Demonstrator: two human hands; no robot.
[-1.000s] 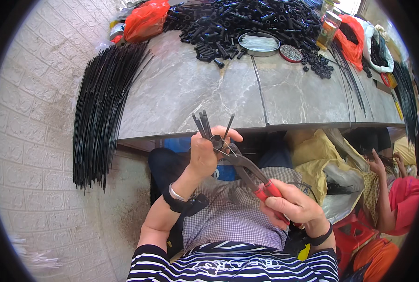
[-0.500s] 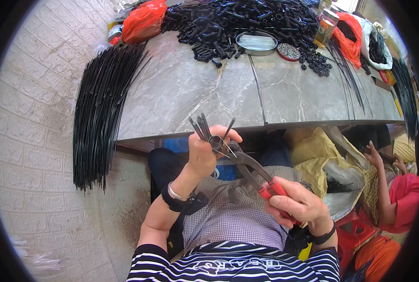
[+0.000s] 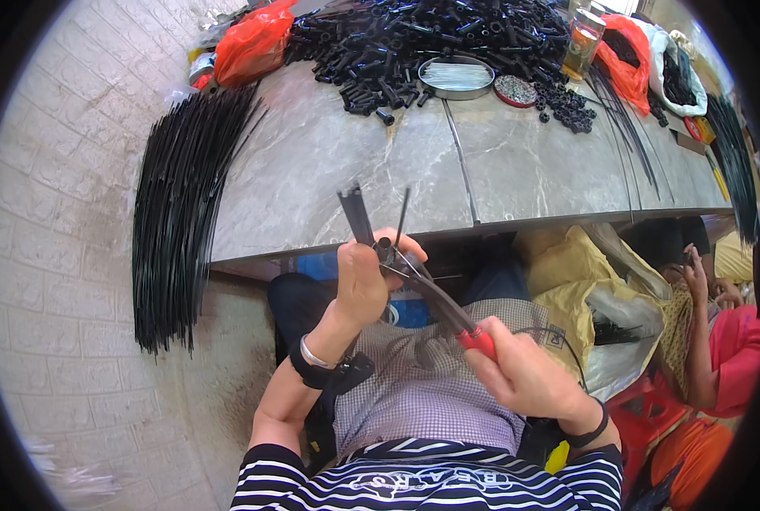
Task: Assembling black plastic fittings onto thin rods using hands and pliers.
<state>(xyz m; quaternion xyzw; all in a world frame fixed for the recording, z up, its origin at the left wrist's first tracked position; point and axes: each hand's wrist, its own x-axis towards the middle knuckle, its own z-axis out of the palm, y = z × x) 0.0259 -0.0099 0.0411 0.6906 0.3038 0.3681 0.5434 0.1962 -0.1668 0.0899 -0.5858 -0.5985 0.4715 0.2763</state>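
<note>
My left hand (image 3: 361, 277), raised in front of the table edge, grips a small bundle of thin black rods (image 3: 357, 217) whose ends stick up above the fingers. Beside them it holds a round black tubular piece (image 3: 386, 245), with one separate black rod (image 3: 404, 213) pointing upward and a thin shiny wire at its side. My right hand (image 3: 525, 366) is wrapped around the red handles of dark metal pincers (image 3: 448, 307). The jaws reach the wire beside the tubular piece; my left fingers partly hide them, so their exact bite is unclear.
On the grey stone-patterned table (image 3: 337, 162) lie heaped black plastic parts (image 3: 431, 34), a round tin of pale sticks (image 3: 457, 75) and a red-rimmed dish (image 3: 516, 90). Long black rods (image 3: 180, 221) overhang the left edge. A person in pink (image 3: 734, 358) sits at right beside yellow sacks (image 3: 567, 272).
The pincers' handles have come together, and the jaws have turned at the wire. The rods in my left hand have tilted and drawn closer together.
</note>
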